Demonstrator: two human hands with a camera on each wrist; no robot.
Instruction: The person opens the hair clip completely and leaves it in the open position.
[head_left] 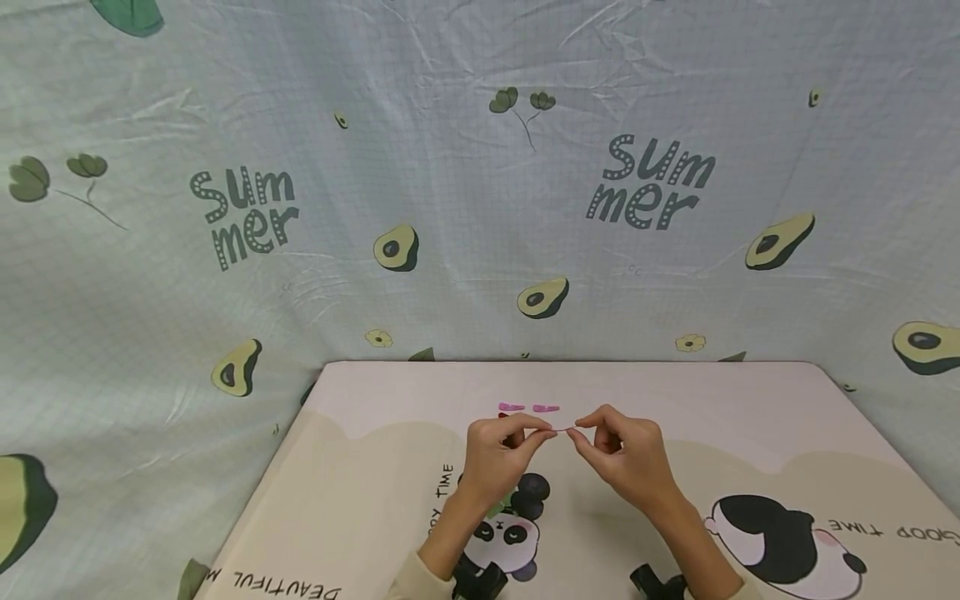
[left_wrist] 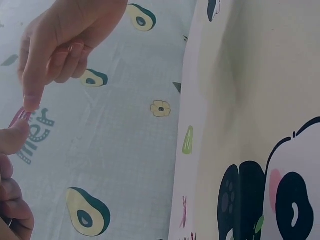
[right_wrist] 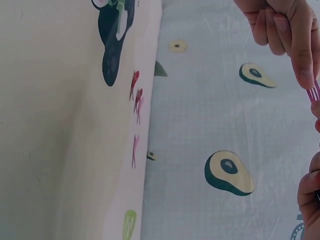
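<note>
A thin pink snap hair clip (head_left: 561, 430) spans the fingertips of both hands, held above the table. My left hand (head_left: 501, 458) pinches one end between thumb and forefinger, while my right hand (head_left: 628, 454) pinches the other end the same way. In the right wrist view the slotted clip (right_wrist: 313, 94) shows between the fingertips. Two pink clips (head_left: 547, 408) lie on the table just beyond the hands. Red clips (right_wrist: 134, 84) lie beside a pink clip (right_wrist: 135, 151), their prongs spread apart. A green clip (left_wrist: 187, 140) rests near the table's far edge.
The table (head_left: 360, 483) has a cover printed with a panda, a dog and lettering. Behind its far edge hangs a pale curtain (head_left: 465, 183) with avocado prints. Black wrist straps (head_left: 483, 581) show at the forearms.
</note>
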